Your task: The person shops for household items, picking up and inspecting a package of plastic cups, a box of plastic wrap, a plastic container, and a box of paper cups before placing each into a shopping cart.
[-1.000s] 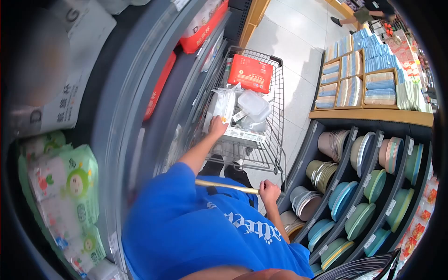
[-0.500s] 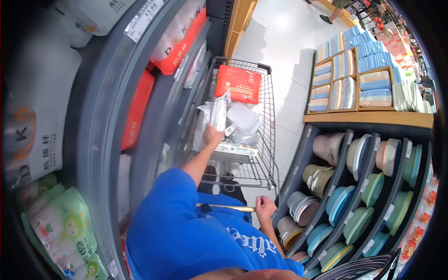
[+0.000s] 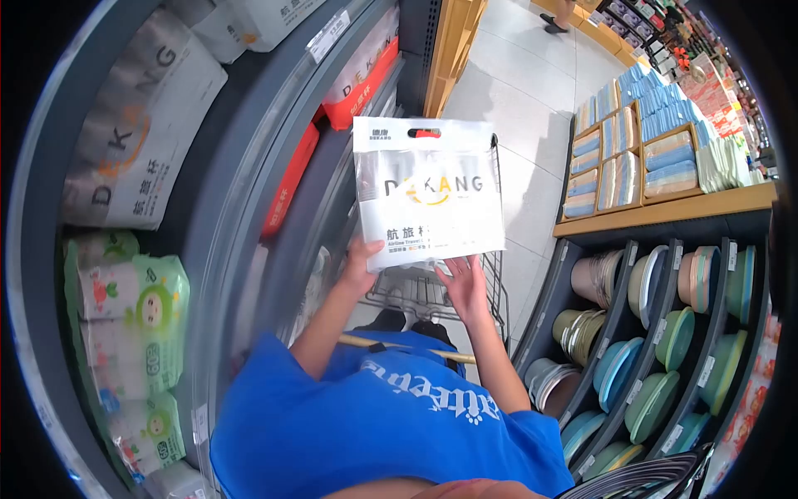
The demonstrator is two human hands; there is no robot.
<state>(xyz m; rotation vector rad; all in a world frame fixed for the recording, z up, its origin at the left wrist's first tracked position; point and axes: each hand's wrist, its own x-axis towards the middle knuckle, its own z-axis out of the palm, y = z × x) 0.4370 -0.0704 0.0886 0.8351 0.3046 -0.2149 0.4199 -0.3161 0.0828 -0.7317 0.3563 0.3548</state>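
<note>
A white plastic bag of cups (image 3: 429, 195) with a cut-out handle and "DEKANG" printed on a clear window is held up in front of me. My left hand (image 3: 362, 264) is closed on its lower left corner, thumb on the front. Under its lower edge, my right hand (image 3: 465, 289) has its fingers apart, tips at or just below the edge. Behind the bag is the wire shopping cart (image 3: 407, 293), its contents mostly hidden.
Shelves on my left carry similar white bags (image 3: 141, 125), red packs (image 3: 291, 179) and green-white packs (image 3: 133, 333). To my right, a rack holds plastic basins (image 3: 617, 370), with folded towels (image 3: 619, 158) above. A person's foot (image 3: 554, 24) shows far down the tiled aisle (image 3: 515, 158).
My left hand has raised the white bag from the cart up before me. My right hand has come up from near my waist to the bag's lower edge.
</note>
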